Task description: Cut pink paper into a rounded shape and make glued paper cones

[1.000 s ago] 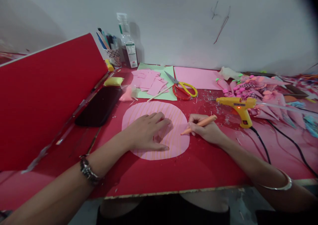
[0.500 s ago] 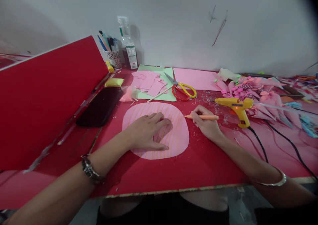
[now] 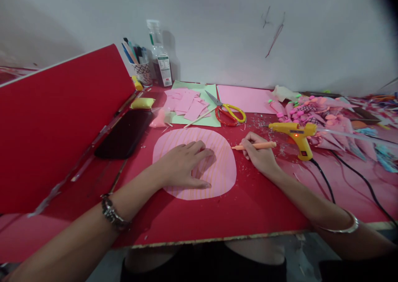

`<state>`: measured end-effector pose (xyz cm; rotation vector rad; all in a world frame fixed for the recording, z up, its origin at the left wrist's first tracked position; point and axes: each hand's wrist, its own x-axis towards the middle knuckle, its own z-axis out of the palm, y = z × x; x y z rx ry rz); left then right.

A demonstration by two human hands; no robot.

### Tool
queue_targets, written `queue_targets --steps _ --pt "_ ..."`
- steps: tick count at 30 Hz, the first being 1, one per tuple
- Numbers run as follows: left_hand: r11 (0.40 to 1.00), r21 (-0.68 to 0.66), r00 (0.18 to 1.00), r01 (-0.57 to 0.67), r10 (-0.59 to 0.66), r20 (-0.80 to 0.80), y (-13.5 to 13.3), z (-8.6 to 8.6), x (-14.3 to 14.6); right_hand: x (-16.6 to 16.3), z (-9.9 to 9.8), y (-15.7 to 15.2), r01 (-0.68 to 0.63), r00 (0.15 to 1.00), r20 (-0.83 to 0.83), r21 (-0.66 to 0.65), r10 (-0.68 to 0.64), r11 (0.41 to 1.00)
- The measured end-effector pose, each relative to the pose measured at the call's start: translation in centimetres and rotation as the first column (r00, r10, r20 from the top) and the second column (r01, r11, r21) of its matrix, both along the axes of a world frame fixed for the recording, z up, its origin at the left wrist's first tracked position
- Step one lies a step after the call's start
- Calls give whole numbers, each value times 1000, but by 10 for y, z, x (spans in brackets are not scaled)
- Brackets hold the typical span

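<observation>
A rounded pink paper cutout (image 3: 222, 178) with orange stripes lies flat on the red tabletop. My left hand (image 3: 188, 166) rests on it, palm down, with thumb and fingers apart. In my right hand (image 3: 258, 151) an orange felt-tip pen (image 3: 265, 145) is pinched, its tip pointing left at the paper's right edge. Whether the tip touches the paper I cannot tell. Behind the paper are scissors (image 3: 230, 112) with one red and one yellow handle, and a thin white stick (image 3: 199, 118).
Right of my hand stands a yellow glue gun (image 3: 294, 132), its light glowing, with a black cord. Pink cone-shaped pieces (image 3: 323, 112) are heaped behind it. At left are a black phone (image 3: 124, 134) and a raised red board (image 3: 62, 128). A bottle (image 3: 162, 62) and pen cup (image 3: 143, 72) stand behind.
My right hand and the felt-tip pen have shifted slightly right and down, at the paper's right edge. My left hand and the paper stay in place.
</observation>
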<state>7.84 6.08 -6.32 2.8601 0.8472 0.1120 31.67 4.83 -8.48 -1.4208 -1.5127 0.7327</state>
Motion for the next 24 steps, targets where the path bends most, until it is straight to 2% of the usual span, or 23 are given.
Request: queue_targets --steps 9,13,18,24 --pt "1000 -5 1000 -7 7 -12 1 0 0 -1 1 -1 -26 1000 -8 -29 26 999" --pt "1000 -17 1000 -6 6 -7 1 0 0 -2 3 -4 -129 991 -47 -67 126 989" --pt "1000 -17 1000 -5 5 -1 0 0 0 -3 7 -9 -307 950 -98 -123 297 944" --pt "999 -33 1000 2 -1 22 0 1 0 -3 11 -11 -406 914 -58 -178 403 896"
